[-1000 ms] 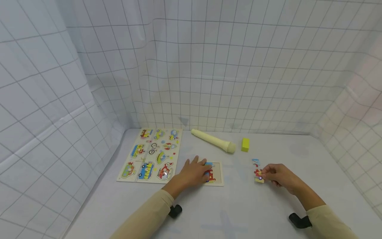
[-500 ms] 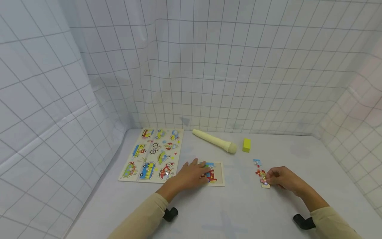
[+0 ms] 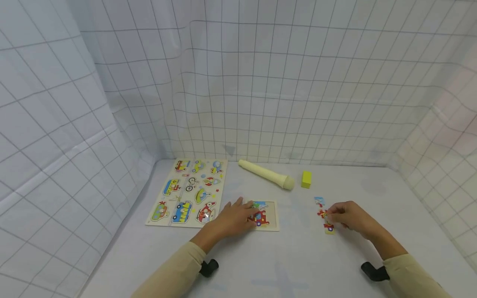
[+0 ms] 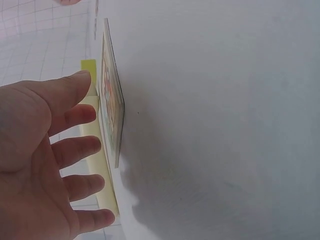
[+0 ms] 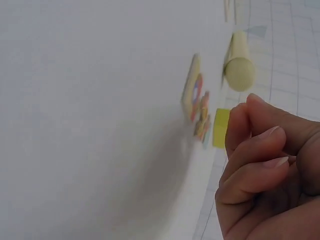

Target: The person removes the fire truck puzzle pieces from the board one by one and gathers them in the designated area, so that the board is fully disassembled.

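Note:
My left hand lies over the left side of a small framed puzzle, hiding part of its picture. Its fingers are spread and hold nothing in the left wrist view, where the puzzle shows edge-on beyond the fingertips. To the right, several loose jigsaw pieces lie in a row: a blue-and-white one farthest away, a red-and-yellow one in the middle, and a red-and-purple one nearest. Over the row my right hand has curled fingers, thumb and index together. No piece shows between them in the right wrist view.
A large vehicle picture puzzle board lies at the left. A pale yellow toy microphone and a yellow block are near the back. White gridded curtains enclose the table.
My right hand drew the red pieces slightly toward me, then shifted back up to the middle of the row. My left hand slid a little left, uncovering more of the framed puzzle.

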The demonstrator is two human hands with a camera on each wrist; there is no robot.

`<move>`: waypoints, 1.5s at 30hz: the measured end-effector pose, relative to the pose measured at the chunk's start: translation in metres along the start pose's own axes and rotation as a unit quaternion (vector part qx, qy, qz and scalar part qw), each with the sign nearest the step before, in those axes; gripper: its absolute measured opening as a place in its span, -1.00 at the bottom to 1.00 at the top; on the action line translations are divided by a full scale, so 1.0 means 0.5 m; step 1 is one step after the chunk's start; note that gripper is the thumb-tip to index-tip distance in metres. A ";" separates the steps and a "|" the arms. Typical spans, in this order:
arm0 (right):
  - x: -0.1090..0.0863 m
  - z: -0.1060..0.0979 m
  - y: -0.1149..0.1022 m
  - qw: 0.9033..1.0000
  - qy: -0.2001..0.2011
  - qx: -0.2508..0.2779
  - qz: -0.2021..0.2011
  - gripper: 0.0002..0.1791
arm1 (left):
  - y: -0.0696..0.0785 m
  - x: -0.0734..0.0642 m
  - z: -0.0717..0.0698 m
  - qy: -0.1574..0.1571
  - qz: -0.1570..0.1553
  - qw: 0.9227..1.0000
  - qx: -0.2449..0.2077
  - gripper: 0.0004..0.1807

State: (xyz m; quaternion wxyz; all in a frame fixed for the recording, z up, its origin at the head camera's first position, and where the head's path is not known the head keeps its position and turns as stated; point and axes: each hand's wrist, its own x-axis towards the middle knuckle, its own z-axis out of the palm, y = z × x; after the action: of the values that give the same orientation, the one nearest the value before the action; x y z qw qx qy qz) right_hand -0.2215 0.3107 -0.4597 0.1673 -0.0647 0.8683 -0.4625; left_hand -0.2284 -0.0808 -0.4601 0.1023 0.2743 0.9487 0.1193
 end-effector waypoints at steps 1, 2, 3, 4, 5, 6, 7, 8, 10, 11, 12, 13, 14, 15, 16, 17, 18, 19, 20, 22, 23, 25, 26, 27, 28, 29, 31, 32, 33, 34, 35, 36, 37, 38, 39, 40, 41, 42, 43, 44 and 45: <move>0.006 0.004 -0.011 1.000 -0.001 0.007 -0.003 -0.75 | 0.000 -0.001 0.000 -0.002 0.000 1.000 0.000 -0.46; 0.014 0.011 -0.023 1.000 -0.006 0.020 -0.005 -0.71 | 0.000 -0.003 0.000 -0.003 0.001 1.000 0.000 -0.46; 0.024 0.020 -0.035 0.999 -0.007 0.032 -0.004 -0.68 | 0.001 -0.004 0.000 -0.005 0.003 1.000 0.000 -0.46; 0.035 0.032 -0.047 0.999 -0.008 0.042 -0.003 -0.65 | 0.002 -0.005 0.000 -0.007 0.005 1.000 0.001 -0.45; 0.047 0.046 -0.059 0.998 -0.008 0.054 0.001 -0.64 | 0.003 -0.006 0.000 -0.008 0.008 1.000 0.004 -0.45; 0.061 0.061 -0.071 0.998 -0.007 0.064 0.004 -0.62 | 0.004 -0.007 0.000 -0.009 0.012 1.000 0.008 -0.44; 0.074 0.078 -0.081 0.997 -0.004 0.076 0.012 -0.62 | 0.005 -0.008 0.002 -0.011 0.014 1.000 0.009 -0.44; 0.087 0.095 -0.091 0.996 -0.002 0.088 0.019 -0.62 | 0.006 -0.009 0.003 -0.011 0.016 1.000 0.011 -0.44; 0.111 0.129 -0.107 0.994 0.003 0.108 0.028 -0.64 | 0.008 -0.010 0.007 -0.014 0.015 1.000 0.011 -0.44; 0.121 0.144 -0.114 0.993 0.003 0.116 0.030 -0.66 | 0.009 -0.010 0.008 -0.016 0.013 1.000 0.010 -0.44; 0.130 0.158 -0.121 0.992 0.002 0.123 0.028 -0.67 | 0.011 -0.010 0.009 -0.019 0.009 1.000 0.008 -0.44; 0.139 0.171 -0.127 0.991 0.002 0.130 0.030 -0.69 | 0.011 -0.010 0.010 -0.022 0.005 1.000 0.005 -0.44; 0.146 0.182 -0.134 0.991 0.001 0.134 0.027 -0.69 | 0.012 -0.010 0.011 -0.022 0.003 1.000 0.005 -0.43; 0.152 0.192 -0.140 0.990 -0.002 0.136 0.022 -0.70 | 0.013 -0.010 0.011 -0.023 0.001 1.000 0.005 -0.43; 0.158 0.200 -0.144 0.991 -0.005 0.136 0.018 -0.70 | 0.014 -0.010 0.012 -0.023 0.000 1.000 0.007 -0.42; 0.163 0.208 -0.149 0.990 -0.007 0.137 0.015 -0.70 | 0.014 -0.009 0.012 -0.022 0.000 1.000 0.011 -0.42; 0.167 0.215 -0.152 0.991 -0.009 0.137 0.011 -0.70 | 0.015 -0.009 0.012 -0.021 -0.001 1.000 0.012 -0.42; 0.170 0.221 -0.155 0.991 -0.011 0.135 0.010 -0.71 | 0.015 -0.009 0.013 -0.021 -0.001 1.000 0.014 -0.42; 0.174 0.226 -0.157 0.991 -0.013 0.131 0.008 -0.71 | 0.015 -0.009 0.013 -0.021 -0.001 1.000 0.015 -0.42; 0.178 0.235 -0.160 0.993 -0.012 0.120 0.007 -0.73 | 0.017 -0.009 0.013 -0.023 -0.002 1.000 0.017 -0.41; 0.180 0.238 -0.161 0.993 -0.010 0.114 0.008 -0.74 | 0.017 -0.009 0.014 -0.025 -0.003 1.000 0.018 -0.40; 0.182 0.242 -0.164 0.995 -0.003 0.102 0.010 -0.77 | 0.017 -0.009 0.015 -0.030 -0.003 0.999 0.022 -0.38; 0.183 0.244 -0.166 0.995 0.001 0.096 0.012 -0.77 | 0.017 -0.008 0.016 -0.031 -0.004 0.999 0.024 -0.37; 0.184 0.245 -0.169 0.996 0.004 0.092 0.012 -0.78 | 0.018 -0.008 0.015 -0.033 -0.004 0.999 0.025 -0.36; 0.185 0.246 -0.172 0.996 0.007 0.088 0.014 -0.78 | 0.017 -0.007 0.016 -0.035 -0.006 0.999 0.027 -0.35; 0.186 0.248 -0.175 0.996 0.010 0.085 0.017 -0.79 | 0.017 -0.006 0.016 -0.036 -0.007 0.999 0.029 -0.34; 0.188 0.250 -0.180 0.997 0.015 0.079 0.020 -0.80 | 0.018 -0.005 0.016 -0.036 -0.009 0.999 0.026 -0.35; 0.189 0.251 -0.182 0.997 0.017 0.076 0.022 -0.80 | 0.019 -0.005 0.015 -0.036 -0.011 0.999 0.023 -0.35; 0.190 0.252 -0.184 0.997 0.018 0.075 0.023 -0.81 | 0.020 -0.004 0.015 -0.036 -0.013 0.999 0.019 -0.35; 0.191 0.252 -0.186 0.997 0.021 0.073 0.027 -0.81 | 0.020 -0.003 0.014 -0.036 -0.015 0.999 0.016 -0.36; 0.191 0.253 -0.188 0.997 0.023 0.072 0.029 -0.82 | 0.021 -0.002 0.014 -0.035 -0.016 0.999 0.012 -0.36; 0.192 0.254 -0.189 0.996 0.024 0.074 0.032 -0.83 | 0.022 -0.002 0.013 -0.034 -0.017 0.999 0.010 -0.37; 0.192 0.255 -0.190 0.996 0.024 0.078 0.038 -0.84 | 0.023 -0.002 0.013 -0.035 -0.018 0.999 0.012 -0.37; 0.193 0.256 -0.192 0.996 0.024 0.081 0.041 -0.85 | 0.024 -0.002 0.013 -0.037 -0.019 0.999 0.013 -0.36; 0.194 0.258 -0.192 0.995 0.024 0.084 0.045 -0.86 | 0.024 -0.002 0.013 -0.037 -0.021 0.999 0.014 -0.36; 0.195 0.259 -0.192 0.995 0.024 0.089 0.047 -0.87 | 0.025 -0.003 0.013 -0.038 -0.021 0.999 0.018 -0.36; 0.195 0.260 -0.192 0.994 0.024 0.093 0.049 -0.89 | 0.025 -0.004 0.013 -0.039 -0.021 0.999 0.022 -0.35; 0.196 0.261 -0.192 0.994 0.025 0.096 0.050 -0.90 | 0.025 -0.005 0.014 -0.040 -0.021 0.999 0.025 -0.35; 0.197 0.261 -0.192 0.993 0.025 0.099 0.050 -0.91 | 0.026 -0.006 0.014 -0.039 -0.021 0.999 0.025 -0.34; 0.197 0.261 -0.192 0.993 0.027 0.102 0.049 -0.93 | 0.026 -0.005 0.015 -0.039 -0.021 0.999 0.024 -0.34; 0.198 0.261 -0.191 0.993 0.028 0.107 0.048 -0.94 | 0.026 -0.005 0.015 -0.037 -0.020 0.999 0.022 -0.35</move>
State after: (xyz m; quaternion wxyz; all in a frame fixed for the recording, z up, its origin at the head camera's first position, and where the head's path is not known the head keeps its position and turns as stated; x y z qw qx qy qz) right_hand -0.2724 0.1281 -0.4711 0.1711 0.0082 0.8205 -0.5455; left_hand -0.2180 -0.0701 -0.4633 0.1333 0.2621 0.9519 0.0862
